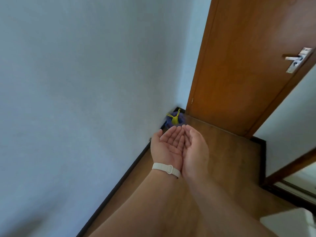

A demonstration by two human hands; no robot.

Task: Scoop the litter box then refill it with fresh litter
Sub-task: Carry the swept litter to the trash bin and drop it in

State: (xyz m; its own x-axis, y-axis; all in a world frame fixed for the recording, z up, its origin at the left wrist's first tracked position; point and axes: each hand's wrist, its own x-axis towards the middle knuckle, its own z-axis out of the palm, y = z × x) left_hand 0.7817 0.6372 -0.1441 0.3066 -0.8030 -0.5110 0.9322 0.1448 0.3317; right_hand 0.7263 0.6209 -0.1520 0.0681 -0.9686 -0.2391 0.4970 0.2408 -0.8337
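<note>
Although the task is about a litter box, none shows anywhere in this view, and no scoop or fresh litter either. Nearest, at the near right edge, a white object [289, 221] is cut off by the frame; what it is cannot be told. Both forearms reach forward over the wooden floor [230, 159]. A pale wristband [166, 169] sits on the left one.

The left hand [166, 147] and the right hand [195, 151] are held palm up, side by side and touching along their inner edges. The fingers are straight to gently cupped and hold nothing. Shown empty like this, they look like a starting pose rather than a grip, so I judge the work has not begun.

To the left a pale wall [85, 82] meets the floor along a dark skirting board [119, 182]. Just beyond the fingertips, in the far corner, a purple bag [174, 119] with a yellow tie rests on the floor, probably put there out of the way. Behind it stands a brown door [239, 65] with a metal handle [294, 58] at far right.
</note>
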